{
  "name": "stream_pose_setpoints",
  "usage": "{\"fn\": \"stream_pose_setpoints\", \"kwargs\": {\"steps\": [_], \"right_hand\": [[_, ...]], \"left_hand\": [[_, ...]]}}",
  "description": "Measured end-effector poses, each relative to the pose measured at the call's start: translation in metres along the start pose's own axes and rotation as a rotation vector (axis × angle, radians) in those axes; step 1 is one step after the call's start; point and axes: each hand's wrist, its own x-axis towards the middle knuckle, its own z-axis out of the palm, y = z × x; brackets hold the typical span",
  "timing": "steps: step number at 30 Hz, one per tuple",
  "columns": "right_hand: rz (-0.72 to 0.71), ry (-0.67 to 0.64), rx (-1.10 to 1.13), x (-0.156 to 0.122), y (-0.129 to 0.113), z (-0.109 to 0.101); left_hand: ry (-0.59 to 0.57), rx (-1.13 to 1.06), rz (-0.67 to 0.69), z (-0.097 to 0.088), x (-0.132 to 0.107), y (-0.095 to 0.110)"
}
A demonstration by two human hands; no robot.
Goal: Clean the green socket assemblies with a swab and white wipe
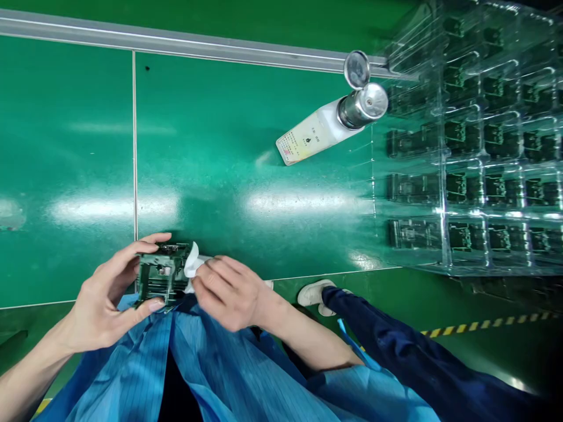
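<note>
My left hand (pixel 109 293) grips a dark, boxy part with metal frames and slots (pixel 162 272), thumb below and fingers above. It is held close to my body at the table's front edge. My right hand (pixel 229 293) is closed on a crumpled white wipe (pixel 192 264), pinched in the fingers. The wipe is against or right beside the part's right side; I cannot tell whether they touch. A white dispenser bottle (pixel 316 132) with a yellowish label and a metal pump top stands further off to the right, its round lid flipped up.
Stacked clear plastic trays (pixel 444 217) on the right hold several similar dark parts in their pockets. The green table (pixel 220 158) has a metal rail (pixel 197 48) along its back. A person's leg and white shoe (pixel 314 293) show beyond the front edge, near yellow-black floor tape (pixel 488 323).
</note>
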Motion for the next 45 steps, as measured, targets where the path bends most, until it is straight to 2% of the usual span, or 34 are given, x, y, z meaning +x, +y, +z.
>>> {"fn": "stream_pose_setpoints", "kwargs": {"steps": [2, 4, 6, 7, 9, 14, 17, 20, 25, 30, 33, 36, 39, 42, 45], "right_hand": [[0.142, 0.066, -0.034, -0.011, 0.008, -0.002], [0.406, 0.195, -0.044, -0.020, 0.011, -0.005], [0.638, 0.291, 0.027, -0.023, 0.006, -0.007], [0.706, 0.303, 0.096, -0.022, 0.001, -0.008], [0.762, 0.284, 0.275, -0.014, -0.012, -0.007], [0.787, 0.279, 0.645, 0.014, -0.037, 0.007], [0.898, 0.283, 0.732, 0.022, -0.041, 0.019], [1.001, 0.285, 0.814, 0.025, -0.042, 0.026], [1.048, 0.302, 0.851, 0.029, -0.044, 0.026], [1.035, 0.265, 0.720, 0.029, -0.046, 0.028], [1.018, 0.276, 0.582, 0.022, -0.039, 0.029], [1.065, 0.372, 0.418, 0.005, -0.018, 0.022], [1.096, 0.503, 0.146, -0.016, 0.010, 0.007], [0.974, 0.506, -0.158, -0.027, 0.030, -0.009], [0.863, 0.489, -0.345, -0.024, 0.031, -0.018]], "left_hand": [[0.062, 0.030, 0.008, -0.002, 0.000, 0.000], [0.104, 0.041, 0.024, -0.004, 0.001, 0.000], [0.105, 0.030, 0.043, -0.003, 0.003, -0.001], [0.096, 0.015, 0.051, -0.003, 0.004, -0.002], [0.077, -0.015, 0.070, -0.001, 0.005, -0.004], [0.057, 0.031, 0.091, 0.001, 0.003, -0.006], [0.036, 0.057, 0.134, 0.003, -0.001, -0.007], [0.031, 0.108, 0.116, 0.006, -0.004, -0.006], [0.063, 0.151, 0.123, 0.008, -0.005, -0.005], [0.048, 0.198, 0.115, 0.011, -0.006, -0.009], [0.079, 0.175, 0.110, 0.014, -0.005, -0.008], [0.133, 0.112, 0.129, 0.013, -0.002, -0.006], [0.133, 0.090, 0.122, 0.011, -0.001, -0.005], [0.136, 0.061, 0.083, 0.011, 0.000, -0.007], [0.135, 0.005, 0.074, 0.014, 0.001, -0.009]]}}
